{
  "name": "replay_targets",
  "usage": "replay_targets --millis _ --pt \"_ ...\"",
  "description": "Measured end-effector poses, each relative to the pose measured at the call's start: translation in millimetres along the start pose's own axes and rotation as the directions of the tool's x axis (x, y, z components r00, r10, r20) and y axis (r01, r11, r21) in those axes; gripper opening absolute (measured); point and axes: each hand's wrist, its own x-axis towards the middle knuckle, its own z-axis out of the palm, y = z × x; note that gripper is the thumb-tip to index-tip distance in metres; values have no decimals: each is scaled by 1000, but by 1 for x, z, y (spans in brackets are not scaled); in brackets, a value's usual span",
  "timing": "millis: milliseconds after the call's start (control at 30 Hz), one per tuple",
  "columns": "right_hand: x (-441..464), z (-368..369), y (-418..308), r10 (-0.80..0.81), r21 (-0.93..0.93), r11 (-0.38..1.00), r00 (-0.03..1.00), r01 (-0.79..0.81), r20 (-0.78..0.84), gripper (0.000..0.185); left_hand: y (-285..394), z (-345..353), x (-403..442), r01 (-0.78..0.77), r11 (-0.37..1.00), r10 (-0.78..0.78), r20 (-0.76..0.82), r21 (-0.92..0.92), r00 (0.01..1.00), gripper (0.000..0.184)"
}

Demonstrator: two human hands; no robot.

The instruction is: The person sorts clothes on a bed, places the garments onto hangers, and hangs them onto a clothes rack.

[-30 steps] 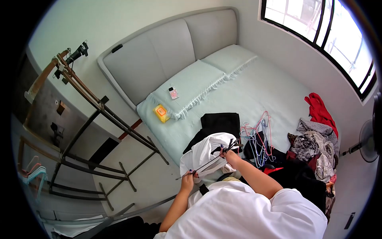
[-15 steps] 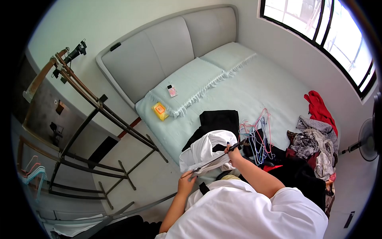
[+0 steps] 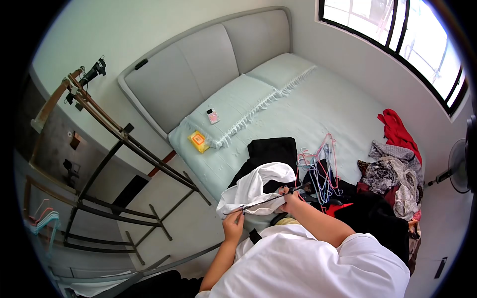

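Note:
My left hand (image 3: 232, 224) is closed at the left end of a thin dark hanger with what look like clips (image 3: 262, 201). My right hand (image 3: 290, 198) grips it near its other end, where a dark part sticks out past my fingers. A white garment (image 3: 256, 185) lies bunched against the bar on the bed's near edge. I cannot tell whether the clips bite into its cloth. Behind it lies a folded black garment (image 3: 273, 151). Close to my right hand is a heap of pink and blue wire hangers (image 3: 323, 171).
Piled clothes (image 3: 392, 179) lie at the bed's right, with a red garment (image 3: 397, 131) on top. A yellow wipes pack (image 3: 198, 141) and a small pink-and-white item (image 3: 212, 116) rest near the headboard (image 3: 198, 59). A metal rack (image 3: 144, 149) stands left; a fan (image 3: 459, 169) is at right.
The view has shifted slightly. My right hand has moved a little down along the hanger, and the white garment has spread slightly to the left.

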Motion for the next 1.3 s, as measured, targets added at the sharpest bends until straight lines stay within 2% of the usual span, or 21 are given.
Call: replay_targets --millis 67,167,233,300,367,433,467,533,567,600,667,700,767,833,900,933,967,1067,1100,1167,1300 --pt "2 0 1 73 40 997 997 -73 6 25 3 -5 -1 13 1000 -13 -27 9 1000 14" --pt "5 0 0 -25 127 992 1000 23 15 24 10 -13 -8 -109 989 110 -5 99 994 9" --pt "-2 3 0 -203 -289 935 978 206 41 35 31 -24 -12 -213 973 192 200 89 961 7" --pt "-14 9 1 -251 -361 892 963 271 101 35 51 -24 -5 -279 960 266 191 41 945 9" --pt "-18 17 10 -286 -430 839 943 333 172 36 71 -21 11 -393 909 373 151 140 915 16" --pt "-21 25 25 -480 -397 582 694 709 536 32 79 -13 26 -401 890 379 136 215 915 24" --pt "-22 29 33 -479 -395 582 692 711 540 32 81 -9 32 -343 920 309 188 189 932 26" --pt "-26 38 44 -463 -406 429 582 807 669 37 75 -1 36 -189 978 147 344 91 927 28" --pt "-26 42 45 -445 -401 348 525 848 725 40 72 3 34 -194 977 153 344 89 927 28" --pt "-27 43 43 -450 -400 344 523 849 724 40 72 6 31 -125 991 100 326 57 940 27" --pt "-29 41 39 -208 -441 553 630 707 748 17 73 11 26 71 995 -46 301 -72 953 23" --pt "-33 41 36 -209 -444 550 631 708 747 17 72 14 24 71 994 -45 301 -77 953 23" --pt "-40 44 33 -147 -621 444 736 646 661 12 66 17 19 74 984 -42 193 -162 980 27" --pt "-40 43 29 -138 -647 389 736 656 663 13 69 13 20 71 994 -54 180 -88 982 32" --pt "-49 36 22 -241 -624 297 689 723 684 28 63 11 22 68 998 -65 166 -12 984 37" --pt "-55 34 15 -269 -651 200 680 732 682 38 53 12 22 -67 998 64 146 20 987 41" --pt "-52 31 7 -266 -649 202 679 734 685 38 44 11 19 -200 978 191 132 56 973 45" --pt "-45 19 -8 -263 -676 -211 624 706 735 30 33 8 11 -152 981 125 207 123 970 47" --pt "-46 19 -10 -263 -676 -209 626 706 734 30 32 10 11 -139 980 107 214 142 971 48" --pt "-47 19 -14 -362 -734 -337 638 590 679 25 34 15 10 -104 978 56 253 181 966 48" --pt "-45 23 -15 -502 -778 -282 605 561 618 17 24 32 6 -91 964 3 333 250 943 47"
